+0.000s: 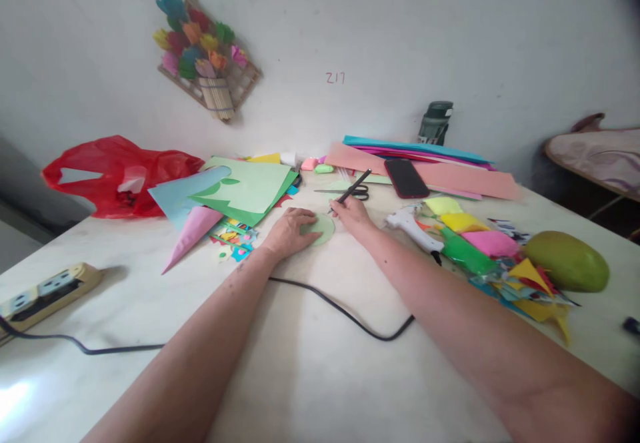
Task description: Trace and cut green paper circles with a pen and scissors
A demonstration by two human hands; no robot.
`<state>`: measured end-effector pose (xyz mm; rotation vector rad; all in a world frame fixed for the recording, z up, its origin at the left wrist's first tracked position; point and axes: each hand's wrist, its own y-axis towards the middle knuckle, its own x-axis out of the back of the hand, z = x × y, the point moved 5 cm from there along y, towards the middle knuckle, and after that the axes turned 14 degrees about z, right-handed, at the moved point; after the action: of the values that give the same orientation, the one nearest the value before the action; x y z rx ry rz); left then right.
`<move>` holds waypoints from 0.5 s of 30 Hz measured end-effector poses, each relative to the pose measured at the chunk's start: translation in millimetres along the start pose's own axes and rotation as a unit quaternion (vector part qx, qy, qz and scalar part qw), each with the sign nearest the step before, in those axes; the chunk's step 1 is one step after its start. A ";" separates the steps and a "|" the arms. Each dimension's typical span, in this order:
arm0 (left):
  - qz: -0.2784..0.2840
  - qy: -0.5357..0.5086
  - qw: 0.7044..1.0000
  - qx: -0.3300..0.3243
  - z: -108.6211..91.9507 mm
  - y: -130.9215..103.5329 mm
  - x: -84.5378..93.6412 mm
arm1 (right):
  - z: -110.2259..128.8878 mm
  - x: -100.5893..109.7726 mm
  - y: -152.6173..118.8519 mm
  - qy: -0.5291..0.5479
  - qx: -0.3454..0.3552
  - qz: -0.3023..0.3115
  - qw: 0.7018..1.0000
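Note:
My left hand (294, 231) lies over the left part of a small pale green paper circle (326, 229) on the table, its fingers stretched out and slightly apart. In my right hand (351, 212) is a dark pen (359, 183), gripped near its lower end and slanting up to the right. The pen's tip is close to the circle's upper right edge; whether it touches the paper I cannot tell. Just behind my right hand lies a pair of scissors (359, 193) with dark handles. A white glue gun (413, 228) rests to the right of my right forearm.
Green paper sheets (250, 183), a pink paper cone (193, 236) and a red plastic bag (120, 176) are at left. A phone (406, 178) lies on coloured paper behind. Clay packets (467, 249) and a green fruit (567, 261) sit right. A black cable (345, 309) crosses the table (300, 376).

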<state>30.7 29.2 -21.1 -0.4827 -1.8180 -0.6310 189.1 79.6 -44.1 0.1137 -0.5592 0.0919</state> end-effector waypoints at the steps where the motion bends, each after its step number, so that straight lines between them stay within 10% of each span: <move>1: 0.000 0.006 1.000 0.007 0.2 0.2 0.3 | 1.0 0.5 -1.0 -0.003 -0.004 0.001 1.000; 15: 0.018 0.066 0.990 0.121 10.7 -1.2 0.3 | 10.1 3.1 -7.6 -0.036 -0.019 0.007 0.999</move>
<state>22.1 35.0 -23.8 -0.3032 -1.7276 -0.4001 187.4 70.8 -34.6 0.0757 -0.6336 0.0906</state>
